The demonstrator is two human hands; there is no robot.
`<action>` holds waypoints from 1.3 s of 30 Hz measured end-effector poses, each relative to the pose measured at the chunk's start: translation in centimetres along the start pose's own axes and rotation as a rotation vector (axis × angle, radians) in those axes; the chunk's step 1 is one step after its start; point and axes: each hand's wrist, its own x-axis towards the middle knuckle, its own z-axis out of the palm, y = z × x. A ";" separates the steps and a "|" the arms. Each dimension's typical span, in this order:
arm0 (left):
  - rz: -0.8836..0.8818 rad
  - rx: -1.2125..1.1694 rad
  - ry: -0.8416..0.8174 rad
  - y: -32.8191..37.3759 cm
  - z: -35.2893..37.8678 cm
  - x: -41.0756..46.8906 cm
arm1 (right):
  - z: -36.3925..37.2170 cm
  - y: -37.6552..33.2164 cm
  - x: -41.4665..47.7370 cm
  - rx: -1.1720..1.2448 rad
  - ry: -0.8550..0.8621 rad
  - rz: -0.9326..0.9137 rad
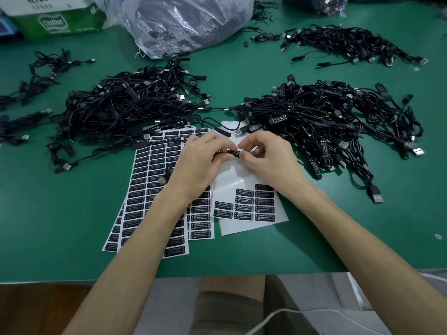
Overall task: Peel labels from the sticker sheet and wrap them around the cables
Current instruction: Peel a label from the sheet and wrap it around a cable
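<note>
My left hand [197, 160] grips a black cable's small controller block [232, 153] above the sticker sheets. My right hand [264, 155] pinches the black label on that block with thumb and fingertips. The cable's USB plug [163, 179] hangs out beside my left wrist. Under my hands lies a mostly peeled white sticker sheet [244, 209] with a few black labels left at its near end. A fanned stack of full sticker sheets [147, 184] lies to the left of it.
A big pile of black cables [125, 105] lies at the left, a second pile [338, 122] with labelled blocks at the right, a third [348, 42] at the back right. A plastic bag [183, 22] and a carton [55, 18] stand at the back. The green table edge [217, 274] is near me.
</note>
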 end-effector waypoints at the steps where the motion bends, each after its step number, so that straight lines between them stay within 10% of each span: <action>1: -0.001 0.000 0.000 0.0 0.0 0.0 | 0.0 0.0 0.0 0.000 -0.002 0.001; 39: -0.213 -0.291 -0.005 -0.6 -0.1 0.3 | -0.5 -0.5 -0.1 0.272 -0.094 0.037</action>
